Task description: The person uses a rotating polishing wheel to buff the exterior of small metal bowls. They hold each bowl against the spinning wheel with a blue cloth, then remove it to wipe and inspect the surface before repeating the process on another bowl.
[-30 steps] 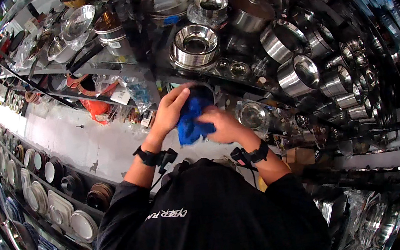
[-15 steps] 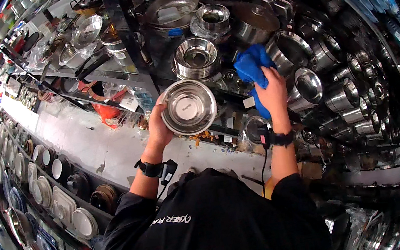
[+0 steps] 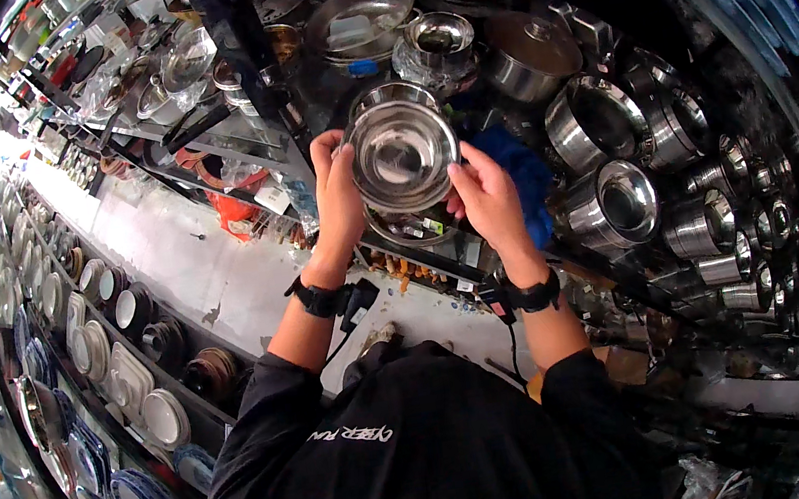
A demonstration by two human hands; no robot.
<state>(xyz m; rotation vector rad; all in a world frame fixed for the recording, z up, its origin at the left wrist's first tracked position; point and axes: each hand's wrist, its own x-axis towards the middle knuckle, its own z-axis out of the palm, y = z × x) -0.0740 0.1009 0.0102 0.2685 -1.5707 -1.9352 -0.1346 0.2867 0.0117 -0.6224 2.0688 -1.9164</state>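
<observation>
A shiny stainless steel bowl (image 3: 402, 156) is held between my two hands, its round inside facing up toward me. My left hand (image 3: 338, 195) is closed on its left rim, thumb at the edge. On the right rim, the thumb and fingers of my right hand (image 3: 490, 199) pinch the steel. Just behind that hand lies a bunched blue cloth (image 3: 518, 171); whether any finger touches it I cannot tell. Partly hidden past the held bowl is a stack of similar bowls (image 3: 389, 95) on the shelf.
Beyond stand a smaller bowl stack (image 3: 439, 34), a wide shallow pan (image 3: 359, 19) and a lidded pot (image 3: 531, 55). Steel pots and basins (image 3: 616, 206) crowd the right side. A dark shelf post (image 3: 243, 58) rises left of centre. Plates (image 3: 165, 418) line the left racks.
My right hand has come off the blue cloth's top and moved left and down onto the bowl's rim. The bowl has risen slightly to the right, now covering much of the stack.
</observation>
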